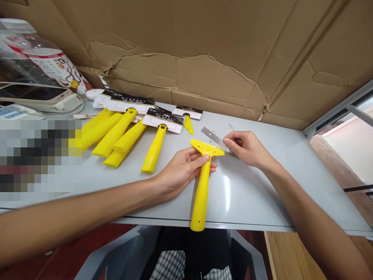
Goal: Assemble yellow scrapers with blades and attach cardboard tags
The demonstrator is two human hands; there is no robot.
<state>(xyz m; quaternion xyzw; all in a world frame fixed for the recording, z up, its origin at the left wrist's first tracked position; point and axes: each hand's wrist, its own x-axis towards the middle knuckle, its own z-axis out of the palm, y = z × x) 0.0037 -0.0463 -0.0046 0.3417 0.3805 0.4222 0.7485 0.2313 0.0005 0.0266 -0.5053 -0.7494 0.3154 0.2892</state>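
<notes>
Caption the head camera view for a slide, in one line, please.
Left hand holds a yellow scraper on a grey table while the right hand touches a metal blade.

Scraper grip (200,194) smooth glossy yellow plastic; blade (214,139) thin bright metal; surface (256,198) glossy grey; cardboard (186,66) rough matt brown.

Sheets of creased, torn brown cardboard (186,66) line the wall behind the grey metal desk (250,194), whose glossy top shows a long, bright reflection of light. At right, a grey metal frame (335,111) crosses in front of a pale cream wall (346,151). Below the desk's front edge are a grey chair (140,249), a dark red floor (67,245) and a pale wooden board (291,256).
</notes>
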